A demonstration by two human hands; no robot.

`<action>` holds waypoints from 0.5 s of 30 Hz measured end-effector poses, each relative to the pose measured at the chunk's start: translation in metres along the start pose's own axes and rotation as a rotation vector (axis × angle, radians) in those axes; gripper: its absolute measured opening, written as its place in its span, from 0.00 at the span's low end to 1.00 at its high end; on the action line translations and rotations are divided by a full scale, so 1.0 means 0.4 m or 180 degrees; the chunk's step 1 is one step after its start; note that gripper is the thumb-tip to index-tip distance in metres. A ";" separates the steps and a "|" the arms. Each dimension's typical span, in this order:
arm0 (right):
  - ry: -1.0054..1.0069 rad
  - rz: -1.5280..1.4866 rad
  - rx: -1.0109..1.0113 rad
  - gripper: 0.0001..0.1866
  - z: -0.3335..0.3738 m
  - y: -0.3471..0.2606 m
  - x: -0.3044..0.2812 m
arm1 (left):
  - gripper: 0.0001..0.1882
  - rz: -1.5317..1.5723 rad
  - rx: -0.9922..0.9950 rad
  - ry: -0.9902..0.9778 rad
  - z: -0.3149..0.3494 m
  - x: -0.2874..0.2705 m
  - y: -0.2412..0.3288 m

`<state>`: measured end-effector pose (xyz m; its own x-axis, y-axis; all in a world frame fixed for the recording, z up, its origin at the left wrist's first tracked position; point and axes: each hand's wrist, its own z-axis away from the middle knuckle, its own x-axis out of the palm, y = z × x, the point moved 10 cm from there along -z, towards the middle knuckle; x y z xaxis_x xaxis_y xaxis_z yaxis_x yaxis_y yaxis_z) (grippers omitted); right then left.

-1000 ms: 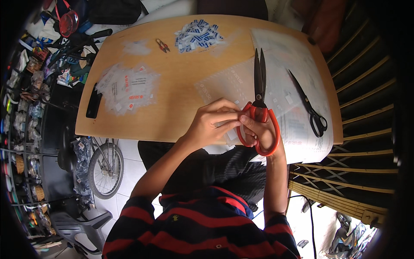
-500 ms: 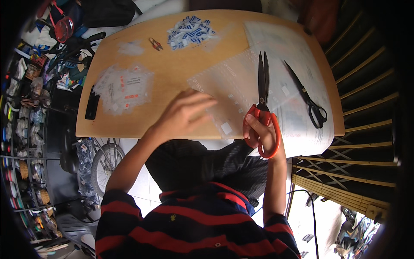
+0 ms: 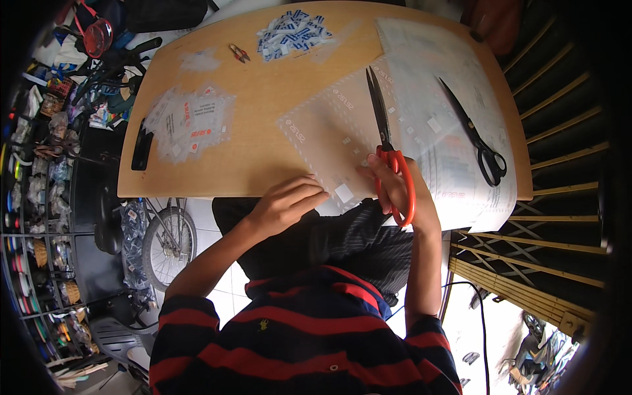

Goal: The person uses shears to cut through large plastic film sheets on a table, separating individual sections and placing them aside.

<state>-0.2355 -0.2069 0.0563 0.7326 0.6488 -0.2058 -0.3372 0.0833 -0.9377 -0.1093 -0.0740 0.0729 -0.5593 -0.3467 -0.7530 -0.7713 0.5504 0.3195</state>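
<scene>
My right hand (image 3: 395, 184) is wrapped round the red handles of a pair of large scissors (image 3: 380, 105). Their dark blades point away from me, almost together, over a translucent printed plastic sheet (image 3: 322, 125). This sheet lies slantwise on the table and reaches the near edge, with a white square near its lower corner. My left hand (image 3: 289, 201) is at the table's near edge, its fingers together and closed on the sheet's left border; the thumb is mostly hidden. To the right, black-handled scissors (image 3: 475, 141) rest on a larger spread of translucent plastic (image 3: 421, 66).
On the wooden table (image 3: 257, 131) lie a pile of printed clear bags (image 3: 191, 122), a dark phone-like object (image 3: 141, 146), small red-handled snips (image 3: 239, 53) and a heap of blue-and-white packets (image 3: 293, 36). A folding metal gate (image 3: 559, 151) stands at right, crowded shelves (image 3: 46, 197) at left.
My left hand has come down from above the table onto the sheet's left border. The scissors have tilted left in my right hand. The sheet has shifted slightly left and towards me.
</scene>
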 end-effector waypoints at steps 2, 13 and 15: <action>-0.0029 0.0022 -0.0005 0.27 -0.002 0.008 -0.002 | 0.21 -0.0134 -0.0186 0.0004 -0.002 -0.032 -0.024; -0.0041 0.0004 -0.0324 0.30 0.011 -0.012 0.022 | 0.20 -0.2591 -0.2099 0.0938 -0.109 -0.502 -0.674; 0.0041 0.0064 -0.0582 0.31 0.039 -0.016 0.019 | 0.21 -0.2680 -0.1859 0.0406 -0.132 -0.428 -0.679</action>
<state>-0.2369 -0.1905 0.0649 0.7347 0.6391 -0.2275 -0.2396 -0.0693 -0.9684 0.1798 -0.2043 0.1456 0.2285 -0.5457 -0.8062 -0.9360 -0.3508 -0.0278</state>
